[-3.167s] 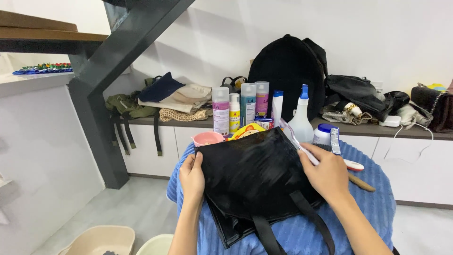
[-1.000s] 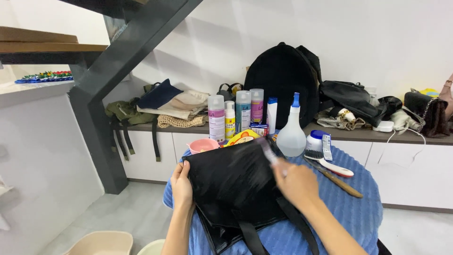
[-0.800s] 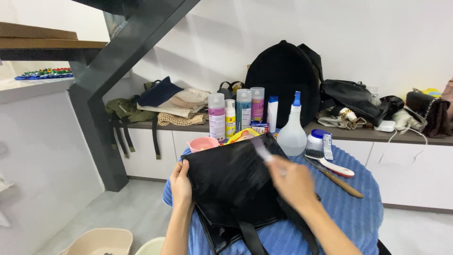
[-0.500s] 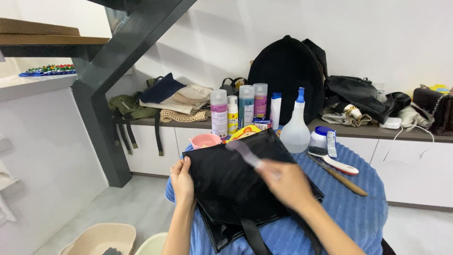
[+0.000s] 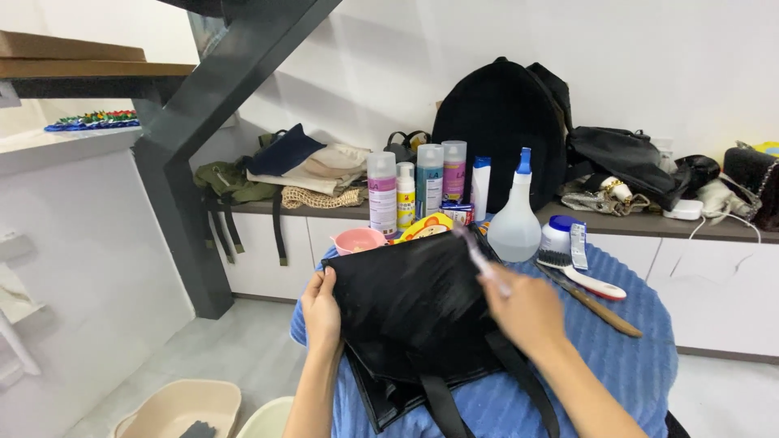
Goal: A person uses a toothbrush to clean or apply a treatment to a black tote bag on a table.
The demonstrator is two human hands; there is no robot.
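I find the black tote bag (image 5: 414, 312) lying flat at the centre of the blue-covered bench (image 5: 633, 365), its straps trailing toward 6 o'clock off the near edge. My left hand (image 5: 322, 312) sits at the bag's 9 o'clock edge, fingers curled over the rim and clenched on the fabric; I judge this pins the panel taut so it does not slide. My right hand (image 5: 527, 312) is at the bag's 3 o'clock side, fingers closed around the handle of a small toothbrush-like brush (image 5: 479, 258), whose head points toward 11 o'clock and is blurred, just over the upper part of the panel. Whether the bristles touch the bag I cannot tell.

At 12 o'clock, beyond the bag, stand several spray cans (image 5: 381, 195), a clear spray bottle (image 5: 518, 219) and a pink cup (image 5: 357, 240), grouped within reach. At 2 o'clock lie a white-handled scrub brush (image 5: 588, 280) and a wooden-handled tool (image 5: 604, 312), both clear of the bag.
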